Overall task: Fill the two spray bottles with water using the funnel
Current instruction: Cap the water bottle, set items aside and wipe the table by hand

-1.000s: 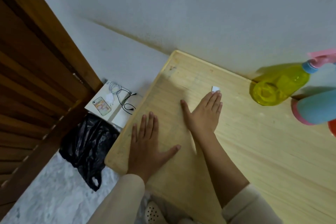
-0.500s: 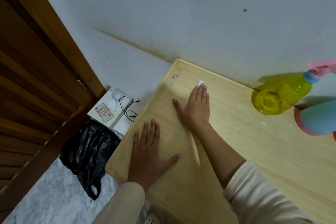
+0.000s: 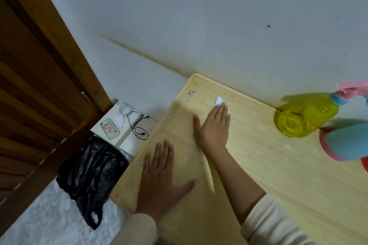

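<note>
A yellow spray bottle (image 3: pixel 302 117) with a pink and blue trigger head stands at the right of the wooden table (image 3: pixel 278 175), against the wall. A blue bottle with a pink base (image 3: pixel 346 141) is cut off by the right edge. My left hand (image 3: pixel 161 177) lies flat on the table near its left edge, fingers spread. My right hand (image 3: pixel 215 127) lies flat farther in, fingertips touching a small white scrap (image 3: pixel 218 101). Both hands hold nothing. No funnel is in view.
A brown wooden door (image 3: pixel 39 95) stands at the left. On the floor beside the table sit a white box (image 3: pixel 121 123) with a phone, charger and cables on it, and a black plastic bag (image 3: pixel 91 175). An orange object (image 3: pixel 364 164) shows at the right edge.
My right hand has slid away from me across the table with the white scrap at its fingertips, then held. My left hand stays flat in place. The view has shifted slightly.
</note>
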`<action>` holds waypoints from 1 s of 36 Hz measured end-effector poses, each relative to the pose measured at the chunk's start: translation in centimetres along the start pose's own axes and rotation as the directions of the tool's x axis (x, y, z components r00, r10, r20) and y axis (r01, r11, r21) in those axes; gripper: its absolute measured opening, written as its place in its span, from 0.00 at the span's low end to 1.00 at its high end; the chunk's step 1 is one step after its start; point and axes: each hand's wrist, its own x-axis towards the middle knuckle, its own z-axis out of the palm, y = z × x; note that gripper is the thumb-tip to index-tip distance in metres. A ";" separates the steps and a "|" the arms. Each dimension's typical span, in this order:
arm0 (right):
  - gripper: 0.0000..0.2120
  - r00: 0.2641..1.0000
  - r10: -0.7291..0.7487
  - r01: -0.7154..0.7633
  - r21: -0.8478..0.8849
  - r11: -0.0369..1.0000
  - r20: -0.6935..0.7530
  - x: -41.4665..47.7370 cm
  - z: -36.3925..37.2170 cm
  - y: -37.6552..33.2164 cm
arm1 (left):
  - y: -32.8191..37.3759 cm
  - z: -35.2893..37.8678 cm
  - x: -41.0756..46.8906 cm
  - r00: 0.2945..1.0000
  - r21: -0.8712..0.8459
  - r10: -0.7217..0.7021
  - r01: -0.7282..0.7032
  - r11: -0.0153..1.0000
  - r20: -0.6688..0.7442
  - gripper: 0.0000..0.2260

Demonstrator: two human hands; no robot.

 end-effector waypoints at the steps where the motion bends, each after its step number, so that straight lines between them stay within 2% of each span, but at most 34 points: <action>1: 0.40 1.000 -0.008 0.008 -0.003 1.000 0.003 0.3 0.0 -0.1 | 0.0 0.0 0.0 1.000 0.003 0.000 0.000 1.000 0.000 0.48; 9: 0.43 0.998 -0.039 0.039 -0.002 0.999 0.044 4.0 -0.4 -1.8 | -0.2 0.3 0.0 1.000 0.003 0.009 -0.009 1.000 -0.014 0.48; 18: 0.43 0.996 -0.077 0.077 0.013 0.997 0.043 4.1 -0.6 -1.8 | -0.1 0.3 0.0 0.999 0.002 0.013 -0.013 1.000 -0.031 0.48; 23: 0.40 0.981 -0.181 0.185 -0.056 0.981 0.067 3.8 -0.4 -2.3 | 0.0 0.3 0.0 0.999 0.001 0.010 -0.010 1.000 -0.035 0.48; 27: 0.37 0.910 -0.408 0.413 -0.059 0.909 0.081 2.5 0.1 -2.9 | 0.0 0.2 0.0 1.000 0.003 0.007 -0.007 1.000 -0.029 0.48; 29: 0.39 0.862 -0.498 0.504 -0.057 0.862 0.096 1.4 0.4 -2.9 | 0.0 0.1 0.0 1.000 -0.001 0.001 -0.001 1.000 -0.018 0.48; 32: 0.44 0.810 -0.570 0.581 -0.047 0.813 0.140 1.4 0.2 -2.1 | 0.1 -0.1 -0.2 1.000 -0.016 -0.002 0.002 1.000 -0.009 0.48; 36: 0.37 0.752 -0.634 0.659 -0.196 0.726 0.181 2.5 -1.2 0.3 | 0.1 -0.3 -0.3 1.000 -0.028 -0.004 0.004 1.000 -0.005 0.46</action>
